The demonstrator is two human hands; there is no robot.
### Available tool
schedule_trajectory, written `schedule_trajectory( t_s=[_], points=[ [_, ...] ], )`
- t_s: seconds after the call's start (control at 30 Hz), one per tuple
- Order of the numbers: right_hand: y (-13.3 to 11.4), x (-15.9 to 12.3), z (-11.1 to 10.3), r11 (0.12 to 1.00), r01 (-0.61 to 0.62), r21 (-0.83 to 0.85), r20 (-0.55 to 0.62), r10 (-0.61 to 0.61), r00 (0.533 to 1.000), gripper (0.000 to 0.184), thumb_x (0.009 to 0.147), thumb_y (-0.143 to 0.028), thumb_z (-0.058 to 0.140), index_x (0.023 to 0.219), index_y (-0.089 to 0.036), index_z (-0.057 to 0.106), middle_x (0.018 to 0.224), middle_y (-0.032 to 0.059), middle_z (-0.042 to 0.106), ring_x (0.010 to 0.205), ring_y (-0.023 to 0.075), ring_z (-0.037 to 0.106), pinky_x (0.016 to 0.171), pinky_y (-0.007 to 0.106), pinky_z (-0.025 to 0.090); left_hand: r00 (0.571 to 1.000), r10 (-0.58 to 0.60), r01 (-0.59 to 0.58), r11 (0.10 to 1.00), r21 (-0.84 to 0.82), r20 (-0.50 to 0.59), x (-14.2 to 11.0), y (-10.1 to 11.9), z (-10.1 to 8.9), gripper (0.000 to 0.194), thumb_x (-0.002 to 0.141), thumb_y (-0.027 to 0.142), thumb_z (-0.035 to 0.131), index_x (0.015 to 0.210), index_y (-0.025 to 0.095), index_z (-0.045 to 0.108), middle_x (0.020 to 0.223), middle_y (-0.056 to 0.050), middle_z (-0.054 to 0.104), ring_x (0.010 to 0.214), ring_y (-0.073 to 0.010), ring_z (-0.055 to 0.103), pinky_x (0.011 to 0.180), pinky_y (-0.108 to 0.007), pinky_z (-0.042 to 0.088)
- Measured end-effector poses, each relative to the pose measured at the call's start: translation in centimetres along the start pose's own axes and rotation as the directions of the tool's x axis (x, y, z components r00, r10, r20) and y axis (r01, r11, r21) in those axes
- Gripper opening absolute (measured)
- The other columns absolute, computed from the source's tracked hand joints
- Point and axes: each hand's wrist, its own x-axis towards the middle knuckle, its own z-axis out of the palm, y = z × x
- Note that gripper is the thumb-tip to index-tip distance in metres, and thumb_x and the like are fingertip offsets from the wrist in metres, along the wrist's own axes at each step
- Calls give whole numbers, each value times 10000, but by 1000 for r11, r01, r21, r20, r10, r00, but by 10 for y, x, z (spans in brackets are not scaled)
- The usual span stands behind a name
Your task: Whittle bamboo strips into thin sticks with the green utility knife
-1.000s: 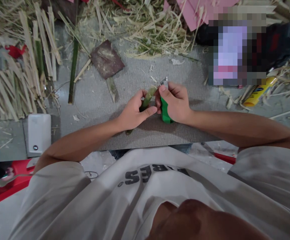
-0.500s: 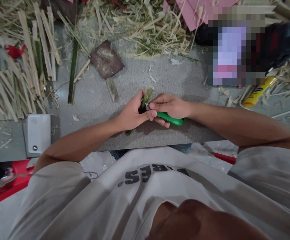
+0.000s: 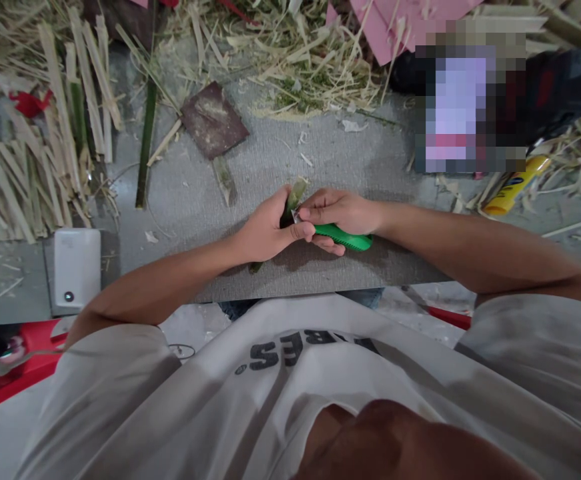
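Near the table's front edge, my left hand (image 3: 267,230) is closed around a green bamboo strip (image 3: 297,191). The strip's upper end sticks out above the fingers, and its lower end shows below the palm. My right hand (image 3: 343,217) grips a green-handled utility knife (image 3: 349,240), with the metal blade end against the strip. My left thumb rests by the front of the knife. The hands hide the middle of the strip and most of the blade.
Cut bamboo sticks (image 3: 7,180) lie in rows at the left, above a white power bank (image 3: 77,268). A brown square piece (image 3: 215,120) sits ahead of my hands, before a heap of shavings (image 3: 310,67). A yellow tube (image 3: 517,185) lies at the right.
Both hands stay nearly where they were, still holding the strip and the knife. The knife's handle has shifted very slightly to the right.
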Motion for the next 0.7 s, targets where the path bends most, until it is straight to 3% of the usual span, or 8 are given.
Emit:
schedule_trajectory(
  t_s=[0.23, 0.43, 0.7],
  points=[
    [0, 0, 3, 999, 21, -37, -24, -22, 999, 534, 1098, -635, 801, 929, -148, 661, 614, -31, 624, 443, 127, 631, 412, 210, 519, 1000, 3, -1, 998, 67, -26, -1, -3, 0, 672, 974, 901, 666, 1036, 251, 506, 883, 2, 599, 744, -163, 544, 666, -340, 446],
    [2, 0, 8, 996, 14, -85, -101, -22, 995, 581, 1063, -706, 810, 931, -158, 666, 617, -21, 636, 444, 130, 622, 407, 222, 522, 999, 20, -17, 998, 63, -49, -2, -6, 2, 688, 955, 922, 670, 1028, 256, 511, 871, -4, 619, 722, -174, 568, 648, -351, 447],
    [6, 1, 9, 993, 57, -106, -114, -69, 991, 593, 1075, -714, 788, 946, -150, 660, 625, -35, 621, 441, 113, 624, 409, 201, 522, 998, 16, -11, 995, 94, -55, -3, -4, 2, 667, 1002, 900, 629, 1052, 244, 517, 865, 2, 626, 722, -169, 583, 647, -338, 441]
  ],
)
